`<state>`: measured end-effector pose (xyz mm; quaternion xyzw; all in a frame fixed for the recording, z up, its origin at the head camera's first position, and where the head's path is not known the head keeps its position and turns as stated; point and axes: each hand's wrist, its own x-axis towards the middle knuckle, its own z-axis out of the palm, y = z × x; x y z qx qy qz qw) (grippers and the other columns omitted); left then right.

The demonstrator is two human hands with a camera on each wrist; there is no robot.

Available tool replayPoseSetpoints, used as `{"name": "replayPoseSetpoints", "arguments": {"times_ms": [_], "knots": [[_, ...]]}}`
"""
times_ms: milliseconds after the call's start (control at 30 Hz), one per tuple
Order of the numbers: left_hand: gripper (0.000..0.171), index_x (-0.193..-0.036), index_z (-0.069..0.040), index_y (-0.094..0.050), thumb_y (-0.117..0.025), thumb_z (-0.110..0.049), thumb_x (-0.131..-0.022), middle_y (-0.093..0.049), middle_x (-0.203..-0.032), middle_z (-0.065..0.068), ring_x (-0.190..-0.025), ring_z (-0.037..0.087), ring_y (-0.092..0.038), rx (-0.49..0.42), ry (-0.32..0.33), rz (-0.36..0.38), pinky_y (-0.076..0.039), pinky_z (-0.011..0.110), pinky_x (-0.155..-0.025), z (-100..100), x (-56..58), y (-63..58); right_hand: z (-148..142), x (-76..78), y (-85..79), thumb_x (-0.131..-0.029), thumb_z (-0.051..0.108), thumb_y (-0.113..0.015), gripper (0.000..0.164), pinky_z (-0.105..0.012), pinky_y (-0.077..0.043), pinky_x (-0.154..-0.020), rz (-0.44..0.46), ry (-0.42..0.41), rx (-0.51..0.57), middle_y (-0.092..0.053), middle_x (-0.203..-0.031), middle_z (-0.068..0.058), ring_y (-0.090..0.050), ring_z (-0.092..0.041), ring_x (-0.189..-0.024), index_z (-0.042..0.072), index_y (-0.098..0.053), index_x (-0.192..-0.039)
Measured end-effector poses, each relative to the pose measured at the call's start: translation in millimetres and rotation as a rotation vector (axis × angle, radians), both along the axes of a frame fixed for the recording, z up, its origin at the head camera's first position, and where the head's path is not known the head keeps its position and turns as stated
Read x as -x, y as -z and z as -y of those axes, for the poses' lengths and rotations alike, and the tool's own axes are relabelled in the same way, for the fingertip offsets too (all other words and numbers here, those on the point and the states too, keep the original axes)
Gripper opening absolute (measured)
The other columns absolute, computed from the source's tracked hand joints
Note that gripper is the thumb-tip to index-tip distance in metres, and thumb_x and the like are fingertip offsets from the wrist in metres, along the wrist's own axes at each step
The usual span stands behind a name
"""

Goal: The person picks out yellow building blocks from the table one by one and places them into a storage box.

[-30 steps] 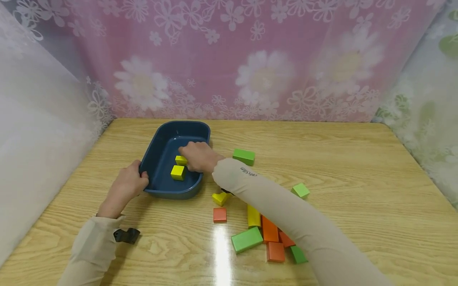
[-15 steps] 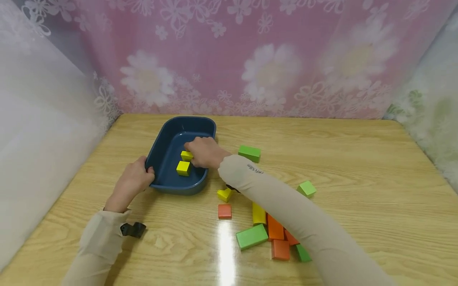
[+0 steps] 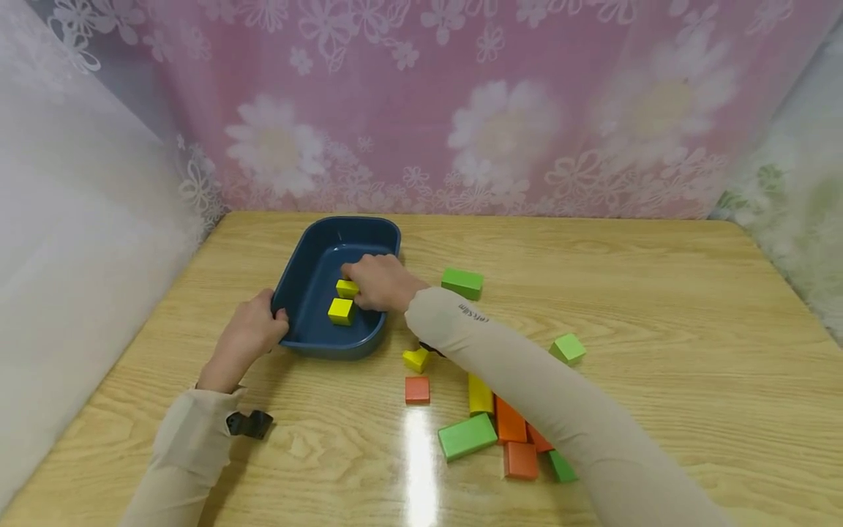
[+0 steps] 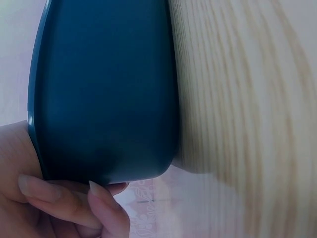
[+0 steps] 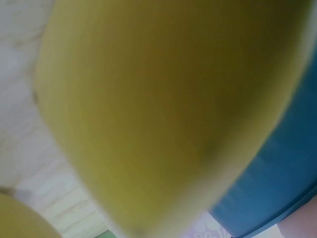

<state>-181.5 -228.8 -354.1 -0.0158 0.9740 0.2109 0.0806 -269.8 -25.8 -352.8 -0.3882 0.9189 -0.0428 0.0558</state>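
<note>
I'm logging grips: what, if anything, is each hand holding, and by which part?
The left hand grips the blue tray by its near-left rim; whether the right hand holds anything cannot be told.

Wood-grained worktop (image 3: 658, 307) is catching a strip of glare on its near side. Blue tray (image 3: 337, 352) is standing back left; green block (image 3: 462, 283) is lying just right of it, lime cube (image 3: 568, 349) farther right. Notched yellow piece (image 3: 416, 359) and small red block (image 3: 417, 390) are sitting apart, nearer. Yellow bar (image 3: 481, 397), orange block (image 3: 510, 420), pale-red block (image 3: 521, 460), long green block (image 3: 467, 437) are clustering; dark-green block (image 3: 563, 466) is showing only partly.
</note>
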Motion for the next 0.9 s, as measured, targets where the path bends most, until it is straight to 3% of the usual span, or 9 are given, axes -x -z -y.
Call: {"name": "replayPoseSetpoints", "arguments": {"times_ms": [333,900], "knots": [[0.053,-0.134,0.017,-0.028,-0.035,-0.016,-0.092,-0.046,-0.12,0.044,-0.088,0.042,-0.055,0.036,-0.003,0.019,-0.046,0.046,-0.064,2.9,-3.3,-1.6,3.5,-3.7,3.0,-0.085,0.024,-0.062,0.04,-0.029,-0.049,-0.071,0.005,-0.004,0.021,-0.064,-0.096,-0.001,-0.052,-0.015,-0.076,0.013,-0.057,-0.123],[0.049,-0.131,0.017,-0.03,-0.034,-0.014,-0.093,-0.051,-0.112,0.043,-0.069,0.032,-0.059,-0.016,-0.002,0.018,-0.046,0.04,-0.057,-2.7,-2.8,-3.0,-1.1,-2.1,2.7,-0.086,0.025,-0.061,0.039,-0.029,-0.049,-0.073,0.019,0.013,0.025,-0.062,-0.097,0.0,-0.052,-0.015,-0.077,0.012,-0.056,-0.122]]}}
